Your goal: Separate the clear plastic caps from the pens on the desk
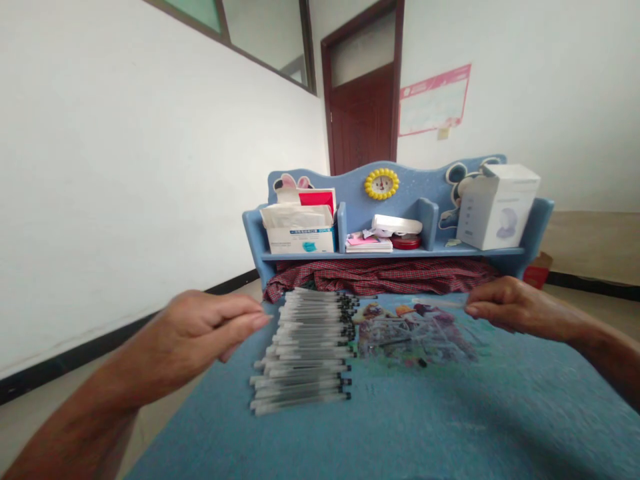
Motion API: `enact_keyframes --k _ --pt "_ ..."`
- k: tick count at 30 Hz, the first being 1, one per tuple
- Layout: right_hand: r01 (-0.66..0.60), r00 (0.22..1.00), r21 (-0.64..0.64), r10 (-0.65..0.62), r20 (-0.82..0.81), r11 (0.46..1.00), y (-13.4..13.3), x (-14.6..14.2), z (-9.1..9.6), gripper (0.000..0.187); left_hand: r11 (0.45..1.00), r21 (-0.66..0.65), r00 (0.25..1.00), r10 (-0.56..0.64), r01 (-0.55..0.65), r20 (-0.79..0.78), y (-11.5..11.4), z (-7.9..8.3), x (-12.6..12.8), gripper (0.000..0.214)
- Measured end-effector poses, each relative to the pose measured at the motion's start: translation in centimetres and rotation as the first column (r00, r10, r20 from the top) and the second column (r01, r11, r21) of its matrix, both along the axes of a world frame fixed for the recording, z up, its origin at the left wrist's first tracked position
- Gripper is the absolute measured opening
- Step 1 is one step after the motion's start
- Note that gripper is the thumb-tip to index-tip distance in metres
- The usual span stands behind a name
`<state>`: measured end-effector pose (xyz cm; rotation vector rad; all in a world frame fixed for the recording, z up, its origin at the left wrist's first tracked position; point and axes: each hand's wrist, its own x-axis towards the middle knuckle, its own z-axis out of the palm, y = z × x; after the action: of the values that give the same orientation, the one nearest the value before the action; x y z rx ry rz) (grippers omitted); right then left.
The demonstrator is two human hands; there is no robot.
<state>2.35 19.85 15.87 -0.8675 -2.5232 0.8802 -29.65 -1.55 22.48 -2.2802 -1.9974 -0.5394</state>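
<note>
A long row of several pens with clear barrels and black tips lies side by side on the blue desk. My left hand hovers at the left end of the row with thumb and fingers pinched together; what they hold is too small to make out. My right hand is at the right, fingers pressed together on something thin and clear. Between the hands lies a heap of clear plastic wrappers over a cartoon print on the desk.
A blue shelf stands at the desk's back, carrying a tissue box, small booklets, a red tin and a white carton. Red checked cloth lies under the shelf. A white wall runs along the left; a dark door stands behind.
</note>
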Motion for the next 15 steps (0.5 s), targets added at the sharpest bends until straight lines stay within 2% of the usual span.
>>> enact_keyframes --k 1,2,3,5,7,9,11,15 --pt "0.083 0.996 -0.004 -0.083 0.011 0.997 0.7 0.3 -0.9 0.041 0.997 0.024 0.997 0.069 -0.07 0.032 -0.1 -0.2 -0.3 0.039" --pt "0.086 0.994 0.01 -0.087 0.064 0.996 1.2 0.1 -1.8 0.039 0.995 0.007 0.994 0.102 -0.102 0.042 0.3 -0.7 0.0 0.036" --pt "0.077 0.989 0.075 -0.086 0.124 0.994 1.6 -0.5 -2.8 0.037 1.0 0.007 0.999 0.028 -0.028 0.027 1.0 -1.4 0.7 0.034" --pt "0.048 0.971 0.269 -0.108 0.215 0.962 2.1 -2.5 -4.3 0.033 0.989 -0.091 0.984 -0.125 0.113 -0.128 3.3 -3.5 3.6 0.029" --pt "0.02 0.945 0.385 -0.143 0.293 0.923 2.2 -4.7 -5.3 0.028 0.986 -0.113 0.946 -0.154 0.127 -0.284 6.1 -5.7 7.0 0.021" --pt "-0.003 0.918 0.427 -0.166 0.359 0.904 2.3 -6.2 -5.8 0.024 0.975 -0.168 0.908 -0.197 0.143 -0.369 8.5 -7.6 9.6 0.019" --pt "-0.022 0.898 0.444 -0.178 0.402 0.896 2.5 -6.9 -6.1 0.021 0.968 -0.2 0.89 -0.219 0.149 -0.399 10.4 -9.1 11.0 0.019" --pt "-0.041 0.885 0.462 -0.182 0.429 0.886 3.0 -7.0 -6.9 0.019 0.971 -0.207 0.89 -0.193 0.115 -0.412 12.3 -11.0 11.3 0.018"
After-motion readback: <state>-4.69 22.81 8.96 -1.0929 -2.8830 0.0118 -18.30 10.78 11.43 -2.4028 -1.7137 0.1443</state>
